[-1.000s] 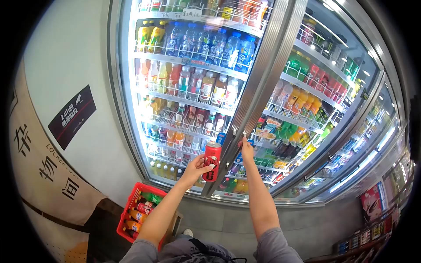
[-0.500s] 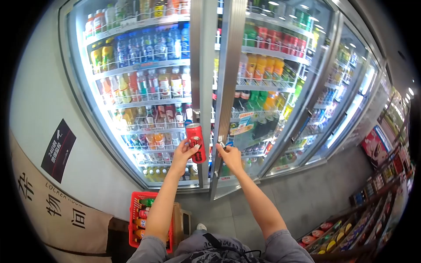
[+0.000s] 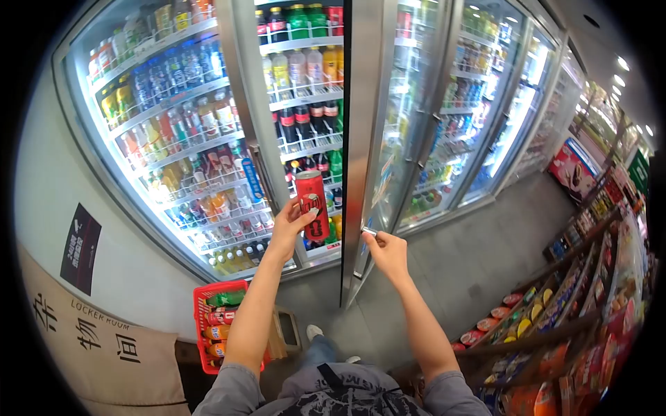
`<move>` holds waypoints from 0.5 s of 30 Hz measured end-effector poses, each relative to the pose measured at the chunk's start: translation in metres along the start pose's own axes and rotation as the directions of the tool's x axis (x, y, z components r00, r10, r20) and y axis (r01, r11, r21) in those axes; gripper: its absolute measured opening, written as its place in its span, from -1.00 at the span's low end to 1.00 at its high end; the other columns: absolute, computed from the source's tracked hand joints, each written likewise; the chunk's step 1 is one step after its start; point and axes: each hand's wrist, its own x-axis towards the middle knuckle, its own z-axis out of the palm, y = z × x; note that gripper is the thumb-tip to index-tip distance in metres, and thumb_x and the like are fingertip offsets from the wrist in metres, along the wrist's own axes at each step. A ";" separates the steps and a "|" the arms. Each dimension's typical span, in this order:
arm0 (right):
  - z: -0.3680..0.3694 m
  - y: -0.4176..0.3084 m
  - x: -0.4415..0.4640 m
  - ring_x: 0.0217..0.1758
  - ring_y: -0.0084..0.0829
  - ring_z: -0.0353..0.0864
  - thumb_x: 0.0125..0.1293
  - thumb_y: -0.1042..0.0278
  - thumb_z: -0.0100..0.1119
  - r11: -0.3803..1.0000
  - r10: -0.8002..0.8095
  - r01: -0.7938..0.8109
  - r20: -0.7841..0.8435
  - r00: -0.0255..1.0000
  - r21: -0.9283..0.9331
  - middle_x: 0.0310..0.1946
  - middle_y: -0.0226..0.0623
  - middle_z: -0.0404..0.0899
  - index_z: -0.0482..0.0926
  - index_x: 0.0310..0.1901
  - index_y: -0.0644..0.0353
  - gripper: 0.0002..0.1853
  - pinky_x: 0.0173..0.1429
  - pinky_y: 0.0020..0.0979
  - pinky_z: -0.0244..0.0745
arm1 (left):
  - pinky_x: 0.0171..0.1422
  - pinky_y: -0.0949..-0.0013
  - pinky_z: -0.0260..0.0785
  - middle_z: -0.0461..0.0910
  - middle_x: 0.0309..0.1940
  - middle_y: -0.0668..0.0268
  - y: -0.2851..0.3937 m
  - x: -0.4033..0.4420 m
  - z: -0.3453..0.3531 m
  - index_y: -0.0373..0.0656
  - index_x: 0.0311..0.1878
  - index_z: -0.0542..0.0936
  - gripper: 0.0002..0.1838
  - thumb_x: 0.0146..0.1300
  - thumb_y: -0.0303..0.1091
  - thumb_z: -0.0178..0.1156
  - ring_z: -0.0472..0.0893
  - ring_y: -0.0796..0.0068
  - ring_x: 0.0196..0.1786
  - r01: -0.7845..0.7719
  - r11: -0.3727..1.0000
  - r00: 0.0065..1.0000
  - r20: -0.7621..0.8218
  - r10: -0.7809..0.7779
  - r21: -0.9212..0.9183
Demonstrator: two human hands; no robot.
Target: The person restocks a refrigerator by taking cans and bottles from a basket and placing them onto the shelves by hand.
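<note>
Swung wider since the earlier frame, the silver-framed glass cooler door (image 3: 368, 132) stands ajar, its small metal handle (image 3: 368, 231) pinched in the grip of the right hand (image 3: 389, 256). The left hand (image 3: 284, 234) has its grip wrapped around a red cylindrical metal can (image 3: 312, 197), nearly upright before white shelves (image 3: 306, 150) of bottles.

The left hand (image 3: 286, 232) holds a red can (image 3: 313, 206) upright. The right hand (image 3: 388, 254) grips the handle of an open cooler door (image 3: 365, 139). A red basket (image 3: 220, 288) holds bottles (image 3: 217, 333).
</note>
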 end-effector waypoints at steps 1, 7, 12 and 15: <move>-0.021 -0.007 -0.009 -0.66 -0.55 0.40 0.25 0.05 0.32 0.999 0.029 -0.029 -0.012 1.000 -0.040 -0.73 -0.19 0.45 0.53 -0.51 0.38 -0.53 -0.49 -0.38 0.30 | 0.08 0.48 0.33 0.56 0.09 0.35 0.001 -0.002 0.013 -0.19 0.31 0.36 -0.35 0.18 -0.30 0.39 0.53 0.57 0.08 0.008 1.000 1.000 0.012 -0.008 0.002; -0.101 0.027 -0.046 -0.55 -0.70 0.30 0.27 0.13 0.34 0.994 0.090 -0.071 -0.256 0.962 0.080 -0.67 -0.40 0.51 0.68 -0.28 0.31 -0.67 -0.44 -0.50 0.29 | 0.08 0.50 0.36 0.56 0.10 0.40 -0.012 -0.009 0.092 -0.15 0.33 0.36 -0.37 0.20 -0.35 0.35 0.53 0.61 0.09 0.018 0.998 0.975 0.224 -0.003 -0.063; -0.164 0.075 -0.057 -0.31 -0.75 0.52 0.30 0.18 0.35 0.950 0.255 -0.173 -0.330 0.909 0.259 -0.42 -0.48 0.67 0.71 -0.13 0.31 -0.68 -0.20 -0.63 0.40 | 0.29 0.35 0.34 0.56 0.11 0.28 -0.005 -0.017 0.150 -0.23 0.31 0.36 -0.37 0.18 -0.46 0.38 0.53 0.48 0.16 0.133 0.983 0.946 0.313 -0.087 -0.129; -0.192 0.080 -0.062 -0.14 -0.63 0.60 0.31 0.19 0.34 0.896 0.330 -0.175 -0.350 0.877 0.407 -0.20 -0.35 0.70 0.65 -0.03 0.41 -0.60 0.00 -0.60 0.45 | 0.31 0.34 0.33 0.56 0.11 0.25 -0.013 -0.014 0.173 -0.24 0.31 0.36 -0.36 0.18 -0.45 0.38 0.53 0.47 0.16 0.105 0.982 0.931 0.362 -0.042 -0.155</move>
